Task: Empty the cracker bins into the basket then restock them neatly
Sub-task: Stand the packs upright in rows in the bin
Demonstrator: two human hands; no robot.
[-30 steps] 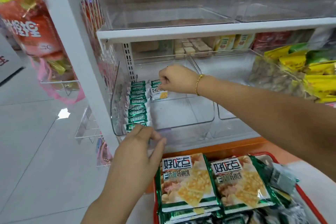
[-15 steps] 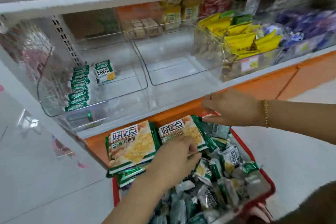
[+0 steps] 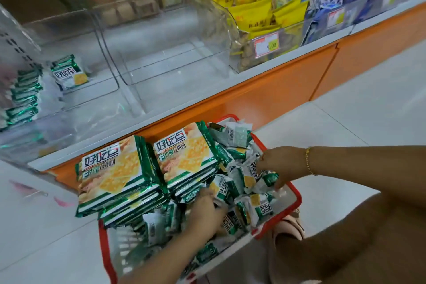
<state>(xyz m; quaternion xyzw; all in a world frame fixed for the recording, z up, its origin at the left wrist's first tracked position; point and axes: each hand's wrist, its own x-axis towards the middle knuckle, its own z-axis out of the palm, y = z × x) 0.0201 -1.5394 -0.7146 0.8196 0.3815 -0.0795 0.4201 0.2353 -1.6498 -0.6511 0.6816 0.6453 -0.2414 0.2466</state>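
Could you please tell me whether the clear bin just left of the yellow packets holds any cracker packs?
No, the middle clear bin shows only its bare floor, with no packs inside.

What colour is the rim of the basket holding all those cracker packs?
Red. The plastic basket rim shows best in the head view.

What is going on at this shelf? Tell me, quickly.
A person is restocking crackers. Both hands are down in the red basket. The left hand digs among the small cracker packets, its fingers partly hidden, and the right hand spreads its fingers over them. Large cracker packs are stacked at one end of the basket. The left bin holds a row of packets and a single packet beside it.
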